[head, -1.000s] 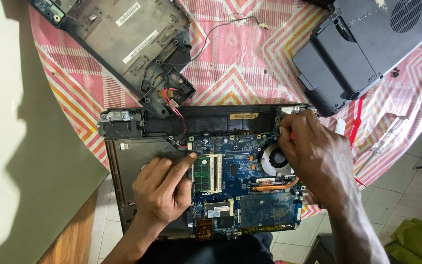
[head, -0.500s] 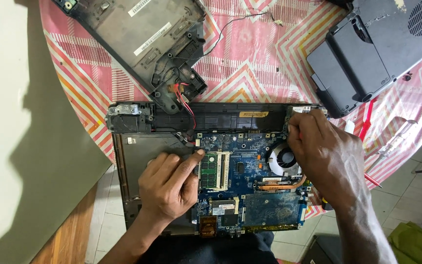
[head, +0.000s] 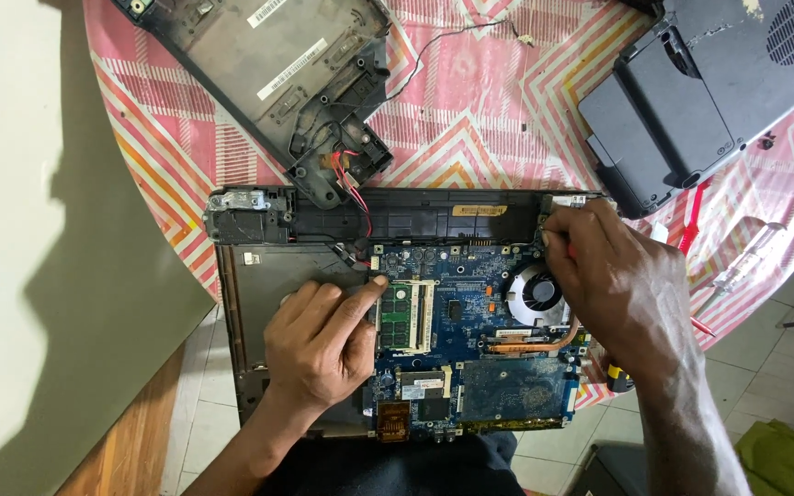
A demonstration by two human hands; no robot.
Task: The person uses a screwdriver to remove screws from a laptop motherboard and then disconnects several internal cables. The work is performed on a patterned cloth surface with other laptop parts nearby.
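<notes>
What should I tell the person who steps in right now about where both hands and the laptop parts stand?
Left hand: rests flat on the open laptop base, fingertips at the memory module.
Right hand: at the base's upper right corner beside the fan, pinching something small there; a tool's red and yellow parts peek out beneath it.
Done: bottom cover is off, lying on the pink cloth; blue motherboard is exposed.
Left: motherboard, fan and copper heat pipe are in place in the base.

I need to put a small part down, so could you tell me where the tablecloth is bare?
Bare tablecloth lies between the grey cover, upper left, and the closed laptop, upper right. The open laptop under both hands is crowded.
</notes>
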